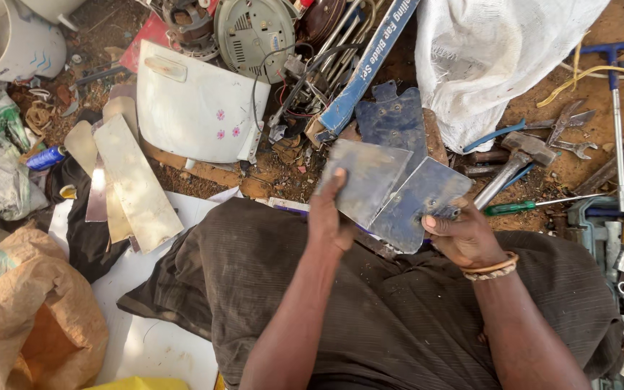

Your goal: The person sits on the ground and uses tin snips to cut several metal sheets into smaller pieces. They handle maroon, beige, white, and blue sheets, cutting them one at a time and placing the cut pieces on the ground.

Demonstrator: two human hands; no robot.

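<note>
My left hand [328, 217] grips the lower edge of a flat grey metal blade bracket [366, 177], thumb on its face. My right hand [464, 235], with bands at the wrist, holds a second grey metal bracket [420, 202] by its near corner. The two plates overlap slightly above my lap, which is covered by dark brown cloth [370, 310]. A third blue-grey metal bracket [399, 119] lies on the ground just beyond them.
Pale fan blades [135, 180] lie at left beside a white plastic cover [196, 108]. A long blue carton [370, 61] and motor parts sit at the top. A hammer [518, 162], green screwdriver [525, 207], pliers and wrenches crowd the right. A white sack [492, 50] and brown bag [27, 318] are nearby.
</note>
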